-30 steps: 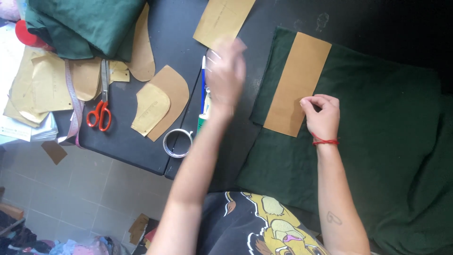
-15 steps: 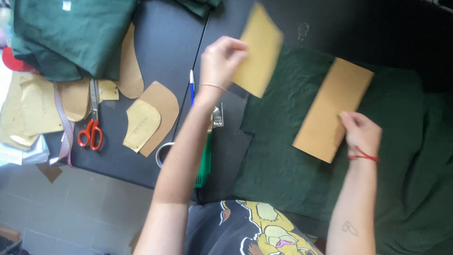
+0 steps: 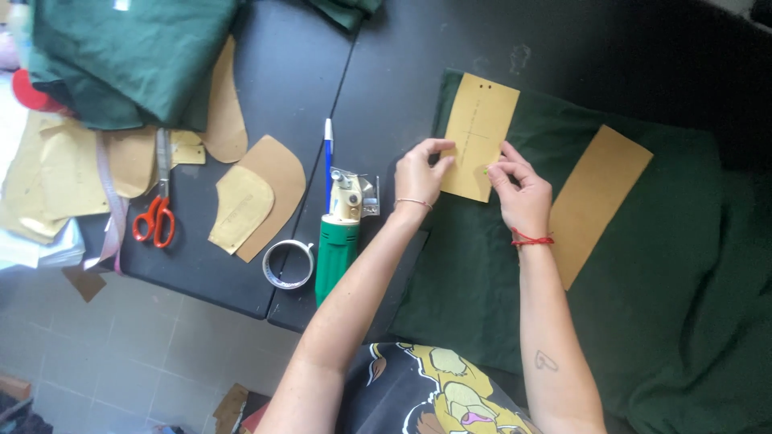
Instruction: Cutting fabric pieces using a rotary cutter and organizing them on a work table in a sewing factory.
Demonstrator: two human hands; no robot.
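Fingers of your left hand (image 3: 416, 173) and right hand (image 3: 521, 193) are pinching the near corners of the tan paper pattern (image 3: 479, 137), holding it flat on the green fabric (image 3: 563, 305) across the tabletop (image 3: 402, 72).

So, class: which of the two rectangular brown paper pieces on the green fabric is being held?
The left rectangular pattern piece, pinched by both hands; the other lies untouched.

You're looking at a sewing or tailoring workshop: a dark tabletop (image 3: 386, 72) carries green fabric (image 3: 627, 265), brown paper patterns (image 3: 257, 193), orange-handled scissors (image 3: 157, 213) near its left edge, a tape roll (image 3: 288, 264) and a green electric cutter (image 3: 338, 241) at its front edge.
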